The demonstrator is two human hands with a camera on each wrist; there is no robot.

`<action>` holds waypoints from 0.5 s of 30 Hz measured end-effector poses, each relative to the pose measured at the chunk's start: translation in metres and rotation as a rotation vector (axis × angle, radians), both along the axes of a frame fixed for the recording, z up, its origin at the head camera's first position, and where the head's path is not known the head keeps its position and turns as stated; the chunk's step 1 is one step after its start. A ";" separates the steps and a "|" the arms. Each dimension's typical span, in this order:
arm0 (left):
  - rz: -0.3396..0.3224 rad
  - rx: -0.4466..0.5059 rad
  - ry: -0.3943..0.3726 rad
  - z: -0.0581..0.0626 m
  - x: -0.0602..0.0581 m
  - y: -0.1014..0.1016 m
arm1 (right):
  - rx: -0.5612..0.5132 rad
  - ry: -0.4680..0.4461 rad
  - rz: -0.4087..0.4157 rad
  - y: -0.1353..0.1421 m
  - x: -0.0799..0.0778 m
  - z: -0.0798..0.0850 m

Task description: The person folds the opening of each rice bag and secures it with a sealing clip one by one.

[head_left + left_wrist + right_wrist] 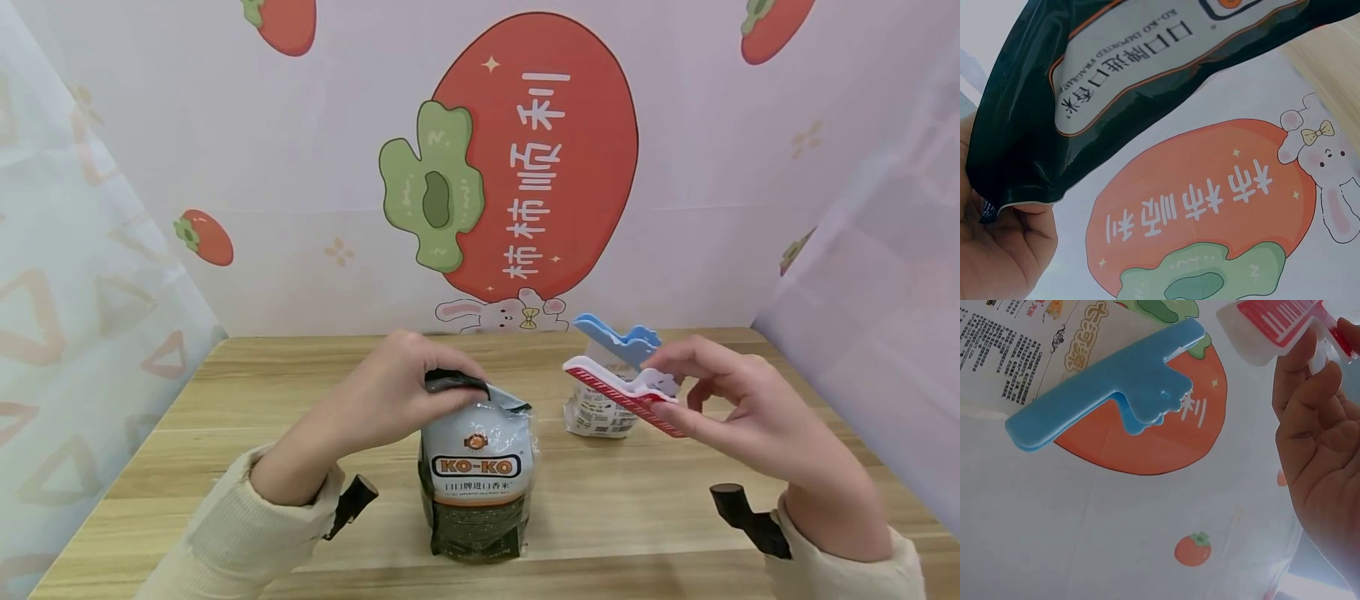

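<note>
My left hand [405,387] pinches the folded top of a KO-KO rice bag [480,467], which stands upright on the table. In the left wrist view the rice bag [1147,69] shows its dark green side, and the hand [1016,250] grips its top edge. My right hand [750,408] holds a red-and-white bag clip [615,392] between thumb and fingers, to the right of the rice bag and apart from it. Whether the clip's jaws are parted cannot be told. In the right wrist view the clip [1279,322] is partly cut off.
Behind the right hand stands a smaller printed bag [596,417] with a blue bag clip [615,340] across its top. Both rest on a wooden table [300,533]. A printed persimmon backdrop [322,150] rises behind, with fabric walls at both sides.
</note>
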State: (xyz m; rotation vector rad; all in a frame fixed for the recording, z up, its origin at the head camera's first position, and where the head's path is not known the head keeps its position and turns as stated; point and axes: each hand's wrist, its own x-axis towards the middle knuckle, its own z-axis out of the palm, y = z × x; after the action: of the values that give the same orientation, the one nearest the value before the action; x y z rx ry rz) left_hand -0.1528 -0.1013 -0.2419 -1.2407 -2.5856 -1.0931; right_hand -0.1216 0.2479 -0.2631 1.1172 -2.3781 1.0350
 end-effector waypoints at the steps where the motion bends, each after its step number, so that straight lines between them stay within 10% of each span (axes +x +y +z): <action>1: 0.001 0.001 -0.002 0.000 0.000 0.000 | 0.000 -0.001 0.014 -0.002 -0.001 -0.001; 15: -0.001 0.007 0.007 -0.001 0.000 0.001 | 0.035 -0.096 0.093 -0.020 -0.006 -0.009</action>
State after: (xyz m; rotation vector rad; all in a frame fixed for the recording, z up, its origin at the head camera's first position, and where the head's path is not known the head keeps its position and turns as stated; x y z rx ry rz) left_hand -0.1533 -0.1007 -0.2424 -1.2424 -2.5743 -1.0954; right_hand -0.1276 0.2279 -0.2721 1.2266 -2.4481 1.1053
